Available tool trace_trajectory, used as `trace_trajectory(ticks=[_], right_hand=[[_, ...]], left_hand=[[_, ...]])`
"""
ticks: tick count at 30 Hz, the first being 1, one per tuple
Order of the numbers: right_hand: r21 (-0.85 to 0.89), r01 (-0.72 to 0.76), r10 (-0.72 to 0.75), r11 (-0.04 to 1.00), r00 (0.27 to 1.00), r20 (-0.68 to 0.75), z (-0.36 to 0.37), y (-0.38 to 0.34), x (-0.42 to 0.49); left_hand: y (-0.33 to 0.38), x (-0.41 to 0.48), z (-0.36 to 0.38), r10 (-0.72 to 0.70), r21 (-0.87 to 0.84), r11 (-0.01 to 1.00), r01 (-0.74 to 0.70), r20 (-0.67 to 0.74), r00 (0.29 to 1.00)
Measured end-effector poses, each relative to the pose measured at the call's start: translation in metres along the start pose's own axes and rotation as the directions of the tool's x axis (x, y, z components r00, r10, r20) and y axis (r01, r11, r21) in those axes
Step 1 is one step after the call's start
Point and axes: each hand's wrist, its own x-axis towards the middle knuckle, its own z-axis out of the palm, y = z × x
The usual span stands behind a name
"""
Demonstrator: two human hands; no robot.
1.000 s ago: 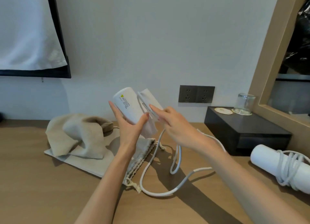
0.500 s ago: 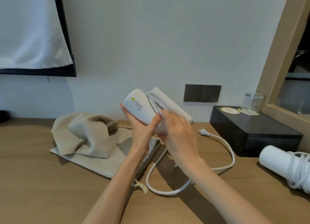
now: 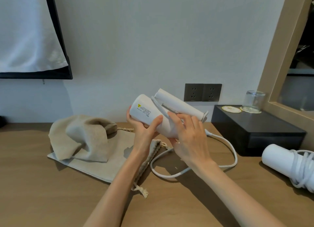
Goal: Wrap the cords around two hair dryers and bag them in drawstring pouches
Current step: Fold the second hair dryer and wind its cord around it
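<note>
My left hand (image 3: 146, 129) grips the barrel of a white folded hair dryer (image 3: 147, 112) above the wooden desk (image 3: 34, 192). My right hand (image 3: 188, 138) pinches the dryer's white cord (image 3: 227, 146) against the body. One turn of cord runs across the barrel; the rest loops loosely on the desk with the plug behind my right hand. A second white hair dryer (image 3: 280, 158), its cord wound around it, lies at the right edge. Two beige drawstring pouches sit at left: one flat (image 3: 105, 163), one crumpled (image 3: 85, 136) on top of it.
A black box (image 3: 265, 126) stands at the back right with an upturned glass (image 3: 254, 101) and coasters on it. Dark wall sockets (image 3: 203, 92) are behind the dryer. A framed mirror (image 3: 288, 56) rises at right.
My right hand has brought the cord over the barrel and down against it. The loose loop on the desk has shortened, and the plug slid closer to the dryer.
</note>
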Motion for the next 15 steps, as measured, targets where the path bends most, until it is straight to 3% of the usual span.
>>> trace_trajectory(ticks=[5,11,15], right_hand=[[-0.016,0.093,-0.093,0.996,0.995,0.036,-0.007,0.027,0.004],[-0.018,0.275,-0.272,0.961,0.957,0.097,-0.014,0.060,0.013],[0.011,0.320,-0.319,0.947,0.941,0.114,-0.021,0.067,0.013]], left_hand=[[0.009,0.004,-0.010,0.159,0.276,0.945,-0.177,0.087,0.983],[0.008,0.005,-0.019,0.178,0.582,0.753,-0.306,0.267,0.947],[0.004,0.005,-0.022,0.120,0.686,0.642,-0.342,0.351,0.929]])
